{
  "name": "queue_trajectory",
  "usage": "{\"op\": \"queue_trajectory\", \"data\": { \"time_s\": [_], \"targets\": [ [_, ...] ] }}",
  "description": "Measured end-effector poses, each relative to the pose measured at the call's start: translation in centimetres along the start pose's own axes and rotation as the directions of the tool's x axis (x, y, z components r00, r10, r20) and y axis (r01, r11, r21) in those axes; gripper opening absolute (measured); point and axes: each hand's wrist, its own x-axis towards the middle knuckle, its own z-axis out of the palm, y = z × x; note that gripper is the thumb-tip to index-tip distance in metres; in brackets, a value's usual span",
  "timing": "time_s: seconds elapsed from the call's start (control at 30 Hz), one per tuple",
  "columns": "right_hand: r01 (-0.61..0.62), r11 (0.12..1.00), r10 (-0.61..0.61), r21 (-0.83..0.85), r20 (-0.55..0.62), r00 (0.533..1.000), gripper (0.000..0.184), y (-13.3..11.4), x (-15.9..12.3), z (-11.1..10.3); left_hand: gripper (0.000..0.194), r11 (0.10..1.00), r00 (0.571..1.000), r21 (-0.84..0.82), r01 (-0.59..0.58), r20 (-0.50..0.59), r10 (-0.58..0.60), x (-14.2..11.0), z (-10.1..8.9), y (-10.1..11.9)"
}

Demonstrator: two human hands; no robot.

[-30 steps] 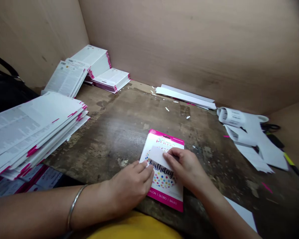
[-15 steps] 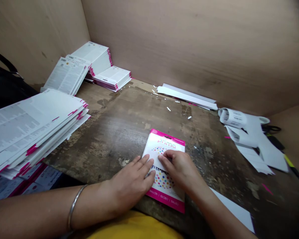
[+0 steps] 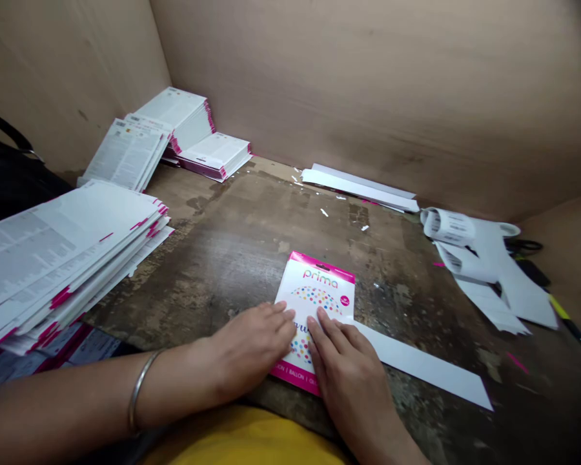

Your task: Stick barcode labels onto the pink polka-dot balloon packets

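Note:
A flat balloon packet (image 3: 314, 294), white and pink with "prima" and coloured dots printed on it, lies on the table in front of me. My left hand (image 3: 252, 345) rests flat along its left edge, fingers stretched out. Over the packet's lower right part lies my right hand (image 3: 348, 368), its fingers extended and covering some of the print. A long white paper strip (image 3: 430, 363) reaches from beside the packet toward the right. Its near end is hidden by my right hand, so I cannot tell whether it goes under the packet.
Stacks of printed packets (image 3: 68, 239) stand at the left, with more stacks (image 3: 188, 116) in the back corner. White strips (image 3: 358, 186) lie along the back panel. A curled label roll (image 3: 450, 226), scissors (image 3: 525, 246) and a yellow-black cutter (image 3: 566, 316) are at the right.
My right hand has moved down across the packet, its fingers now flat instead of bent. The white strip, earlier mostly behind my right forearm, now shows farther up beside the packet.

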Motion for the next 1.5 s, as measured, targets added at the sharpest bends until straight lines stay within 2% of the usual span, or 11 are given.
{"op": "queue_trajectory", "data": {
  "time_s": [0.07, 0.17, 0.27, 0.33, 0.53, 0.67, 0.83, 1.03, 1.27, 1.4, 1.5],
  "targets": [
    [-0.016, 1.0, 0.016, 0.012, -0.017, 1.0, 0.033, -0.1, -0.1, 0.2, 0.028, 0.929, 0.969, -0.29, 0.231, -0.02, -0.247, 0.5, -0.8, -0.6],
    [-0.045, 0.998, 0.048, 0.045, -0.051, 0.998, 0.033, -0.1, 0.0, 0.4, 0.047, 0.48, 0.763, -0.711, 0.514, 0.124, -0.634, 1.5, -2.0, -1.2],
    [-0.089, 0.991, 0.097, 0.096, -0.082, 0.992, 0.033, -0.1, -0.2, 0.5, 0.059, 0.058, 0.616, -0.842, 0.537, 0.344, -0.709, 2.7, -3.0, -1.2],
    [-0.108, 0.986, 0.119, 0.127, -0.088, 0.989, 0.033, -0.1, -0.3, 0.5, 0.058, -0.032, 0.578, -0.835, 0.549, 0.407, -0.707, 3.5, -3.6, -1.2],
    [-0.138, 0.974, 0.158, 0.181, -0.099, 0.982, 0.032, -0.2, -0.4, 0.5, 0.04, 0.146, 0.652, -0.737, 0.66, 0.465, -0.599, 5.7, -2.6, -0.2],
    [-0.156, 0.967, 0.17, 0.2, -0.057, 0.984, 0.032, 0.0, -0.3, 0.0, 0.049, -0.063, 0.643, -0.851, 0.522, 0.441, -0.626, 5.7, -0.9, 1.5],
    [-0.163, 0.966, 0.2, 0.2, -0.179, 0.963, 0.032, 0.0, -0.4, -1.9, 0.057, -0.228, 0.725, -0.917, 0.329, 0.4, -0.561, 4.5, -0.4, 2.3],
    [-0.124, 0.986, 0.143, 0.108, -0.192, 0.971, 0.037, -2.0, -1.0, -2.2, 0.06, -0.238, 0.738, -0.959, 0.154, 0.272, -0.618, 3.3, -0.1, 3.5],
    [-0.286, 0.949, 0.311, 0.135, -0.222, 0.924, 0.046, -2.3, -0.7, -2.2, 0.065, -0.244, 0.756, -0.967, 0.071, 0.212, -0.619, 2.3, 0.0, 4.2],
    [-0.406, 0.829, 0.49, 0.384, -0.148, 0.859, 0.052, -1.5, -0.4, -2.4, 0.061, -0.282, 0.779, -0.957, 0.064, 0.225, -0.586, 2.3, 0.3, 4.0],
    [-0.526, 0.538, 0.675, 0.658, 0.037, 0.737, 0.057, -0.6, 0.1, -2.7, 0.06, -0.302, 0.786, -0.95, 0.078, 0.244, -0.568, 2.3, 0.6, 3.8]
  ]
}}
